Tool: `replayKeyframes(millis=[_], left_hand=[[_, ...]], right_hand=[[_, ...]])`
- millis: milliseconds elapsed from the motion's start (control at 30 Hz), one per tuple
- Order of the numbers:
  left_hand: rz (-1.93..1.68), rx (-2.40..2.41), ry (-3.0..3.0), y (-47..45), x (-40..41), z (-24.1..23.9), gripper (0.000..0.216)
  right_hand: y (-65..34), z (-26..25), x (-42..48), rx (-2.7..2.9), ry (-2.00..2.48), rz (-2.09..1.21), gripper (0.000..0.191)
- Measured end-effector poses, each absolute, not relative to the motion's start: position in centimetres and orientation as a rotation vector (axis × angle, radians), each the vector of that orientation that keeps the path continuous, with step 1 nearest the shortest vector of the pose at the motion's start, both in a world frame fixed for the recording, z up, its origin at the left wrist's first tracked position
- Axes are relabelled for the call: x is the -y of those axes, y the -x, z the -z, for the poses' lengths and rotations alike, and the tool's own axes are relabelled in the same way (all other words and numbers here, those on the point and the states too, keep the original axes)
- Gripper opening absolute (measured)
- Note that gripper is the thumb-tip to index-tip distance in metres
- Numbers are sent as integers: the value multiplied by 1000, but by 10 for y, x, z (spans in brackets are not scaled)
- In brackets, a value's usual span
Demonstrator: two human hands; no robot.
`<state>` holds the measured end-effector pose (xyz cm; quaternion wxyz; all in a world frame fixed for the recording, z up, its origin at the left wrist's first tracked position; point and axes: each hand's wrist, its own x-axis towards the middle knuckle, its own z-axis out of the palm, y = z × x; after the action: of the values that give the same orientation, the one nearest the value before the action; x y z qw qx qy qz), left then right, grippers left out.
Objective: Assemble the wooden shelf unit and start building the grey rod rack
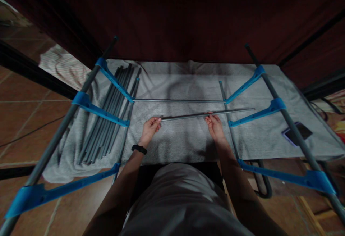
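A thin grey metal tube [185, 116] lies nearly level across both hands, its right end reaching past the inner right upright. My left hand [151, 128] pinches its left end. Farther along, my right hand [214, 123] grips it between thumb and fingers. Just beyond, another tube [178, 100] spans between a blue bracket [115, 83] on the left and a blue bracket [244, 86] on the right. These brackets belong to two side frames, with a long left pole [64, 128] and a long right pole [289, 121]. More blue brackets sit lower on each side.
Several loose grey tubes [107, 121] lie in a bundle on the grey cloth [175, 146] at left. A phone [298, 134] rests at the right, behind the right pole. Dark red fabric [183, 20] rises at the back. Tiled floor [24, 121] shows at left.
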<state>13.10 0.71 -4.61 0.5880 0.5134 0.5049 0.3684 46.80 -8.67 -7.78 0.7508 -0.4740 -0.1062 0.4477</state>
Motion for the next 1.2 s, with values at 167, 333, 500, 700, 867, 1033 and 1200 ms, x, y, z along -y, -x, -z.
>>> replayKeyframes(millis=[167,333,500,700,867,1033,1200], left_hand=[[-888,-1159,-1184,-130,-9,55,47],[-934,-1129,-1176,-130,-10,61,40],[-945,-1116,-1163,-130,-10,62,42],[-932,-1129,-1201,-130,-9,58,44],[-933,-1135,-1237,-131,-7,53,45],[-926,-1159,-1221,-133,-7,52,46],[-930,-1176,-1215,-131,-9,55,48]], right_hand=[[-470,84,86,249,1031,-960,14],[-470,86,86,226,1031,-948,15],[-471,84,85,215,1022,-951,14],[-472,84,86,193,1013,-961,15],[-472,82,86,196,1007,-960,15],[-470,79,85,143,1002,-962,17],[-471,78,87,195,1007,-986,17]])
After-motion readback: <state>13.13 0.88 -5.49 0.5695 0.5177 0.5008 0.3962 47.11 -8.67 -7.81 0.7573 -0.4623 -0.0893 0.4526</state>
